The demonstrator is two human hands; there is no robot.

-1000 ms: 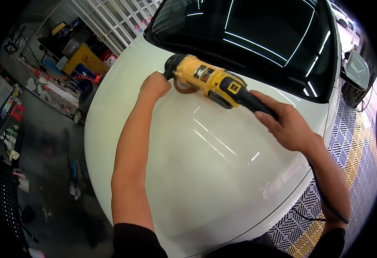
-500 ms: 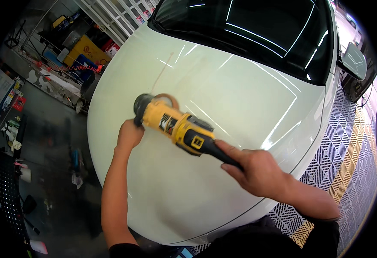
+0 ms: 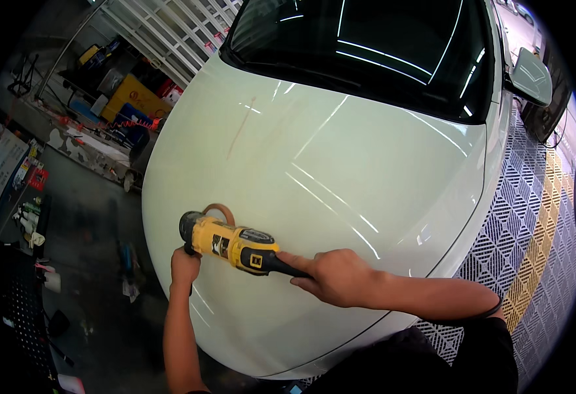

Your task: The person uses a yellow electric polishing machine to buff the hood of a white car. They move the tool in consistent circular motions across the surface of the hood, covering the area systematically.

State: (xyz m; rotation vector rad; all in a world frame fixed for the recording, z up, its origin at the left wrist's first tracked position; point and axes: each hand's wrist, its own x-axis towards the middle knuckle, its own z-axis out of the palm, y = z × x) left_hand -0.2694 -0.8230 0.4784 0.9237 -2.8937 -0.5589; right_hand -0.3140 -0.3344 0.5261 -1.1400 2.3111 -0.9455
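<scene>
A yellow and black car polisher (image 3: 232,247) rests with its round orange-brown pad (image 3: 219,211) on the white car hood (image 3: 327,190), toward the hood's near left. My right hand (image 3: 341,277) is closed around the black rear handle. At the machine's front end, my left hand (image 3: 185,266) grips a side handle, mostly hidden by its fingers. Farther up the hood runs a thin reddish-brown streak (image 3: 241,128). Long white light reflections cross the paint.
Beyond the hood is the dark windshield (image 3: 366,49), with a side mirror (image 3: 531,77) at right. Patterned grey and yellow floor tiles (image 3: 531,223) lie to the right. Bins with a yellow panel (image 3: 137,97) and a red coiled hose (image 3: 133,123) stand at far left.
Both hands have drawn the polisher toward me and a little to the left, away from the reddish-brown streak. The view has shifted slightly too.
</scene>
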